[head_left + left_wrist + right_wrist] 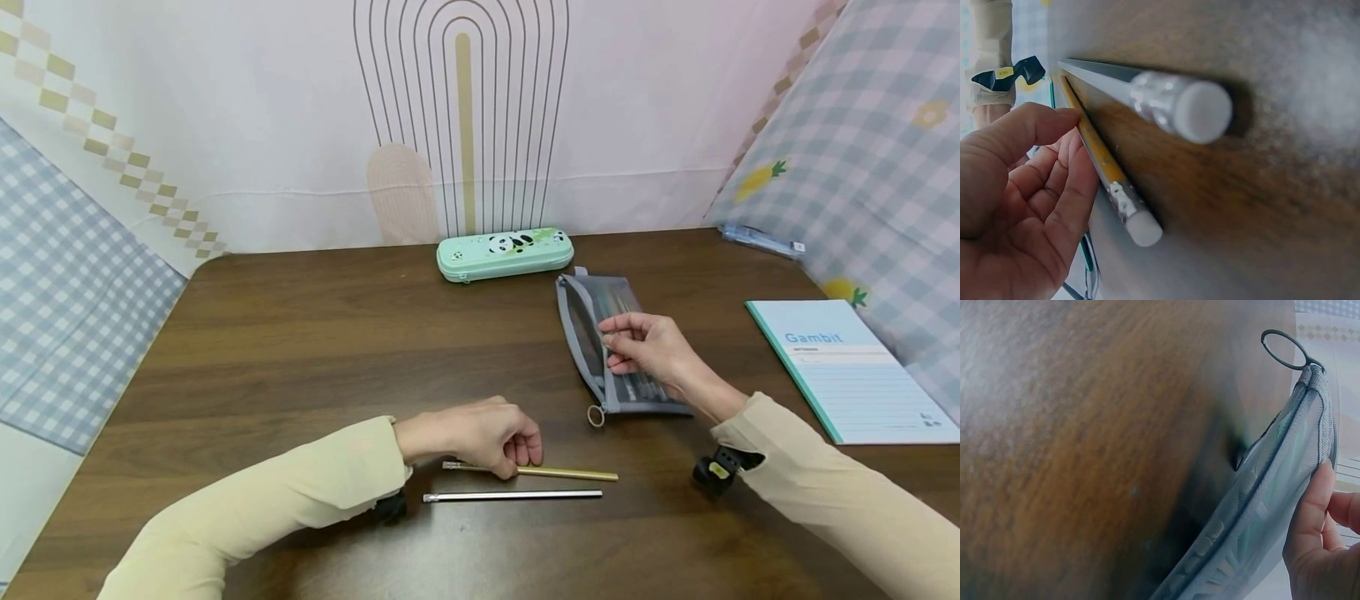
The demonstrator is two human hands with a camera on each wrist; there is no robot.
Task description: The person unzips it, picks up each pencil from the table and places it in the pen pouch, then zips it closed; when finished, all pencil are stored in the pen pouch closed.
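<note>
My left hand (487,433) reaches down to the table and pinches a gold pencil (570,473) between thumb and fingers, nearer its eraser end. In the left wrist view the pencil's white eraser (1144,229) and silver ferrule point toward the camera. A silver pencil (517,497) lies nearly parallel on the near side. With thumb and fingertips, my right hand (652,354) pinches the opening's edge of a grey mesh zip pouch (611,292). The pouch gapes along its left side, and slim items show through its mesh. A ring zip pull (596,416) hangs at its near corner.
A mint pencil case (502,257) with a panda print stands at the back, beyond the pouch. To the right lies a notebook (855,375). A clear blue packet (762,241) sits at the far right edge. Patterned cloth (300,125) hangs behind the table.
</note>
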